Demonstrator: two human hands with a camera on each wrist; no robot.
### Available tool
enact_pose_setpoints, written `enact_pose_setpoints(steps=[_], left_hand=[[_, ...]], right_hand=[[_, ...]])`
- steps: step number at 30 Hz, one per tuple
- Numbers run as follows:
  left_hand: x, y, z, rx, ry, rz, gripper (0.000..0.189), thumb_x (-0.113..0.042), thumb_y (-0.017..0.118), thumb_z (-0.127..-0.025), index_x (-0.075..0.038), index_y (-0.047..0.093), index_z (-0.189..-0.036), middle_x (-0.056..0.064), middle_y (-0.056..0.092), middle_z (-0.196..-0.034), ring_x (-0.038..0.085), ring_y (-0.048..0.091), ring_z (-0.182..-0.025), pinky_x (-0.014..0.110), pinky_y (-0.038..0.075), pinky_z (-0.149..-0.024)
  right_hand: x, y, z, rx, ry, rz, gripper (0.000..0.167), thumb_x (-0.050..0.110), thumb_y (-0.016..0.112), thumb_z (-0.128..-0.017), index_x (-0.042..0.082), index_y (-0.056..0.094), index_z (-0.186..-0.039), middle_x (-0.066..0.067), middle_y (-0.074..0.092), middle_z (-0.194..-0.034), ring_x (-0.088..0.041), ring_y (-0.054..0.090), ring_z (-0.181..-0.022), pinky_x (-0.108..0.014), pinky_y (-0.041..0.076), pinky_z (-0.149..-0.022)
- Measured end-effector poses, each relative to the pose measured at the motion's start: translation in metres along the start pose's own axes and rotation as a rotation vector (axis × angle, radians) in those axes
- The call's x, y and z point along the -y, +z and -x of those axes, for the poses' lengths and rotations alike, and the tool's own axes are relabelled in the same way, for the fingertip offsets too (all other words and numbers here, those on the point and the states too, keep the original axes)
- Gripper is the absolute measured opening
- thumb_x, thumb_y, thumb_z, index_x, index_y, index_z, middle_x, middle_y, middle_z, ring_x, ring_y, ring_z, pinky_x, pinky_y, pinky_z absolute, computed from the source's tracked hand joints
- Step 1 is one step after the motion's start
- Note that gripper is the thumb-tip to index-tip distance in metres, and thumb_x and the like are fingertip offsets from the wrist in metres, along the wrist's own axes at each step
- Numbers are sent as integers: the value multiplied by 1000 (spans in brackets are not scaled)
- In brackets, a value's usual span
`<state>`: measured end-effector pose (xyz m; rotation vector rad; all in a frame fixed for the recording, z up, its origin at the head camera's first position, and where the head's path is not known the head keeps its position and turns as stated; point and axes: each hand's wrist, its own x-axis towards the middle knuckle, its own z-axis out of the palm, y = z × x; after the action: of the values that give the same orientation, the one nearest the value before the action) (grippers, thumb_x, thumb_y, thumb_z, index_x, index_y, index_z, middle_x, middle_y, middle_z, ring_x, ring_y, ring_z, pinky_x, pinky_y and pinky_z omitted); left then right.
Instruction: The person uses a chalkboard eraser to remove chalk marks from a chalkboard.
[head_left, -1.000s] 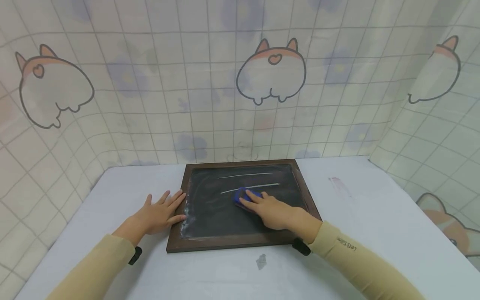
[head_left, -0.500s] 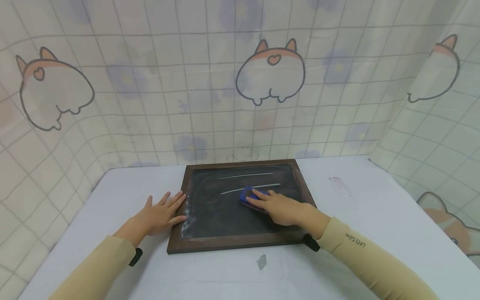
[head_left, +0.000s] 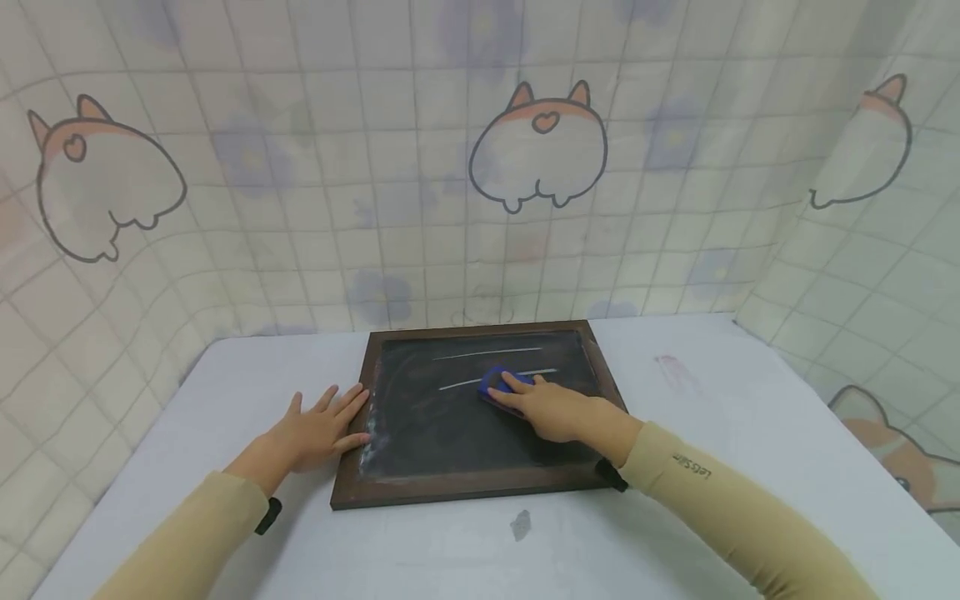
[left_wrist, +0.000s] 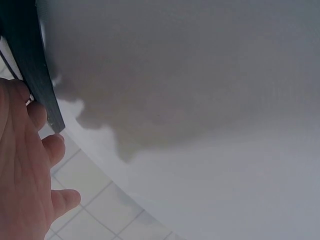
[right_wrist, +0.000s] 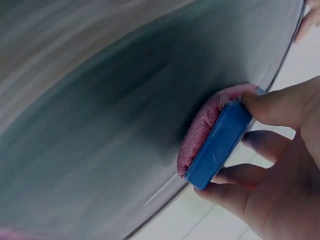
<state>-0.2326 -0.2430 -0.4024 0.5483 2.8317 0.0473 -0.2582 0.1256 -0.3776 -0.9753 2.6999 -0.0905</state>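
Note:
A small chalkboard [head_left: 427, 433] with a brown wooden frame lies on the table, bearing two white chalk lines [head_left: 487, 353] across its upper half. My right hand [head_left: 555, 412] grips a blue chalkboard eraser [head_left: 489, 383] just at the lower line, covering part of it. In the right wrist view the eraser's pink fabric pad [right_wrist: 200, 130] faces the dark surface, thumb on one side of the blue back and fingers on the other. With fingers spread straight, my left hand [head_left: 311, 433] rests on the board's left frame edge [left_wrist: 37, 70].
Chalk smears [head_left: 375, 442] mark the board's left side. The white table [head_left: 420, 550] shows a grey patch [head_left: 521, 525] in front of the board and a faint pink mark [head_left: 675, 371] at right. A printed grid curtain [head_left: 420, 208] rises behind and along both sides.
My right hand has slid the eraser a little right along the lower chalk line, then slightly back and up. My left hand stays on the frame.

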Motion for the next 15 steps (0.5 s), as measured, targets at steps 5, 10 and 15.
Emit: enact_pose_setpoints(steps=[5, 10, 15], left_hand=[[-2, 2, -1, -10, 21, 8, 80, -57, 44, -106, -3, 25, -162, 17, 19, -168, 47, 21, -151, 80, 8, -110], [-2, 5, -1, -3, 17, -19, 80, -58, 42, -106, -3, 26, -161, 17, 20, -168, 47, 22, -150, 80, 10, -110], [1, 2, 3, -8, -1, -36, 80, -58, 41, -106, -3, 24, -162, 16, 18, -169, 46, 21, -151, 80, 10, -110]], right_hand=[[47, 5, -15, 49, -43, 60, 72, -7, 52, -102, 28, 33, -163, -6, 20, -170, -51, 36, -143, -55, 41, -110], [76, 10, -20, 64, -170, 149, 78, -5, 58, -101, 34, 31, -163, -2, 20, -169, -45, 38, -144, -49, 46, -107], [63, 4, -24, 28, -189, 171, 75, -4, 57, -102, 33, 33, -162, -2, 21, -169, -45, 40, -143, -50, 47, -106]])
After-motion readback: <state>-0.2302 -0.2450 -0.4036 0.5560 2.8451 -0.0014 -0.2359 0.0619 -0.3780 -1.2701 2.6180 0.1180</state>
